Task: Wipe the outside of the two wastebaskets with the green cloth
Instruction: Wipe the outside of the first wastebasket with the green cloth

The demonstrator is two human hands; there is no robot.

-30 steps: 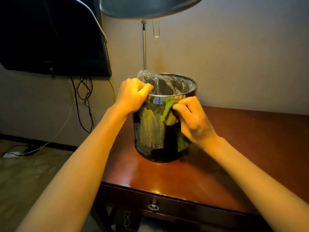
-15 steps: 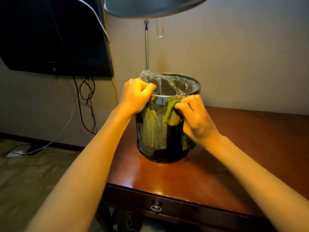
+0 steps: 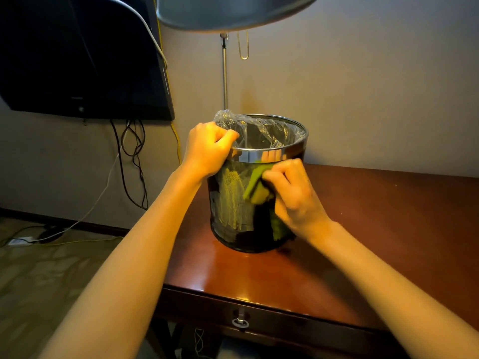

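A dark, glossy round wastebasket [image 3: 233,216] with a chrome rim band and a clear plastic liner stands upright on the wooden desk [image 3: 388,229]. My left hand [image 3: 207,149] grips its rim at the left, fingers curled over the edge and the liner. My right hand [image 3: 293,195] holds a bunched green cloth [image 3: 255,189] and presses it against the basket's front wall just below the chrome band. Part of the cloth hangs down under my wrist. Only one wastebasket is in view.
A lamp pole [image 3: 224,73] rises behind the basket, its metal shade [image 3: 233,11] overhead. A dark wall-mounted screen [image 3: 83,55] with dangling cables [image 3: 132,156] is at the left. The desk has a drawer pull [image 3: 240,322] at its front edge. Carpet lies at lower left.
My right hand has slid the cloth slightly down the basket's front, from the chrome band onto the dark wall. My left hand keeps its grip on the rim.
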